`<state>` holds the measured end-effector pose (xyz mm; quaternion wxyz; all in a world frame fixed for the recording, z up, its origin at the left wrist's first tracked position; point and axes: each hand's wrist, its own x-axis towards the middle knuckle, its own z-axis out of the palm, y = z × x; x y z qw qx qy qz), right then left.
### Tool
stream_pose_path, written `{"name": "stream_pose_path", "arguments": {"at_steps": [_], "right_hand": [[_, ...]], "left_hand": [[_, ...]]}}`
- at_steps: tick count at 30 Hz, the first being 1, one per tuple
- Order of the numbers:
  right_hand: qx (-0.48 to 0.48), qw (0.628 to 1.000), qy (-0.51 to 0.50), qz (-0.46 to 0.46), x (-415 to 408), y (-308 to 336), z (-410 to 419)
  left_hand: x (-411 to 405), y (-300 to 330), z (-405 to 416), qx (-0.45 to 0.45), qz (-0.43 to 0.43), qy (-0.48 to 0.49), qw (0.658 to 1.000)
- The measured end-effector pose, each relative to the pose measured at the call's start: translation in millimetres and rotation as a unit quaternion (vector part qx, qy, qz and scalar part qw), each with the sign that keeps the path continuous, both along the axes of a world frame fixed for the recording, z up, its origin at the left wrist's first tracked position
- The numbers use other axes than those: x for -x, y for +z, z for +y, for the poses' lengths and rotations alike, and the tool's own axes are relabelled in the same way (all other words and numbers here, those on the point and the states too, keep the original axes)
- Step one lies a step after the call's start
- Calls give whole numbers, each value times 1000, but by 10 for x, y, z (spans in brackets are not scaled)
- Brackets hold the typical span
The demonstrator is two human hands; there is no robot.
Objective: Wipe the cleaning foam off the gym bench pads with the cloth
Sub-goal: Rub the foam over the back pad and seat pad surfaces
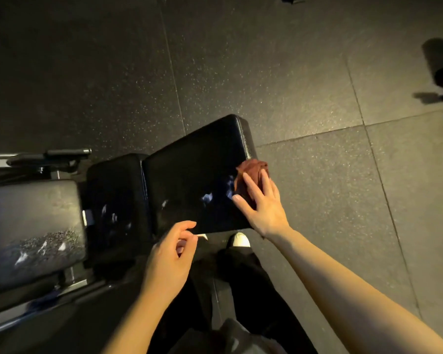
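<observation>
**A:** Nearest the lens, what do you make out?

**B:** Two bare forearms reaching forward, dark trousers below them, and one white shoe just under the right wrist.

**A:** And the right hand?

**B:** The right hand lies with fingers spread and nearly straight, pressing a bunched reddish-brown cloth onto the long bench pad. The cloth sits under and beyond the fingertips, at the pad's corner edge on that side, with part of it hanging over the rim.

**A:** Is the cloth gripped?

**B:** It looks pressed flat rather than curled round; the thumb points off toward the other hand, resting on the pad.

**A:** Any foam?

**B:** Pale foam smears lie just beside the thumb, on the pad surface between the two hands. More white streaks mark the middle pad, beyond the left hand's knuckle side. A third pad, farthest from the right hand, carries white flecks and a grainy patch.

**A:** The left hand?

**B:** The left hand hovers at the near edge of the long pad, fingers loosely curled, holding nothing that I can see.

**A:** Anything around them?

**B:** Speckled dark rubber floor tiles ahead of the right hand, and a metal frame with a black lever past the far pads.
</observation>
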<state>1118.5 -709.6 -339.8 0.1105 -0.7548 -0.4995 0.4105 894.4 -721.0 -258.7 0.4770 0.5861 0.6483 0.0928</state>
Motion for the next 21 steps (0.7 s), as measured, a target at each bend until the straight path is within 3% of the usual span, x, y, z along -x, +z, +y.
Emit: {"name": "stream_pose_path", "arguments": {"at_steps": [6, 10, 13, 21], "right_hand": [[-78, 991, 41, -97, -8, -260, 9], [-121, 986, 11, -111, 20, -375, 115], [-148, 981, -14, -129, 26, -441, 180], [-245, 961, -86, -95, -18, -600, 51]], "left_hand": [[-42, -267, -225, -48, 41, -25, 998], [-35, -713, -278, -166, 79, -45, 982], [57, -1327, -238, -307, 66, -94, 945], [155, -2638, 114, -530, 38, -189, 826]]}}
